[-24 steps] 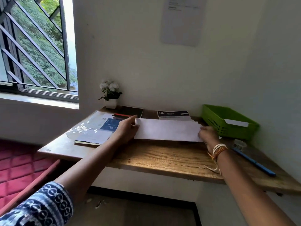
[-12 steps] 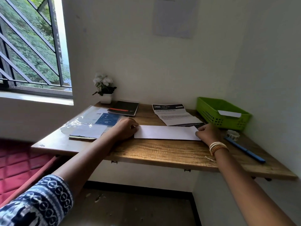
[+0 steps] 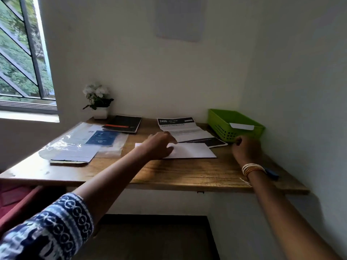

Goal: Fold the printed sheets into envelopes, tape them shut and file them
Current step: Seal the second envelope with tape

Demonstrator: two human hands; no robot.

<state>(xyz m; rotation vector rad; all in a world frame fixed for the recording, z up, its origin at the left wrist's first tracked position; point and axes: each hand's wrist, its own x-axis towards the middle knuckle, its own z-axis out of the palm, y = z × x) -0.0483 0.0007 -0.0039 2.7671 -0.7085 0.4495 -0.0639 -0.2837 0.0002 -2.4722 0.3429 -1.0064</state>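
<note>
Now both hands (image 3: 159, 145) off folded sheet (image 3: 193, 151); sheet flat.

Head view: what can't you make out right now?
- Tape roll: not seen; the right hand covers the spot beside the green basket.
- Blue pen: mostly behind the right wrist.
- Folded white sheet: left part under the left hand; any tape on it too small to tell.
- Printed sheet: body text too small.
- Wall paper: top cut off, blurred.
</note>
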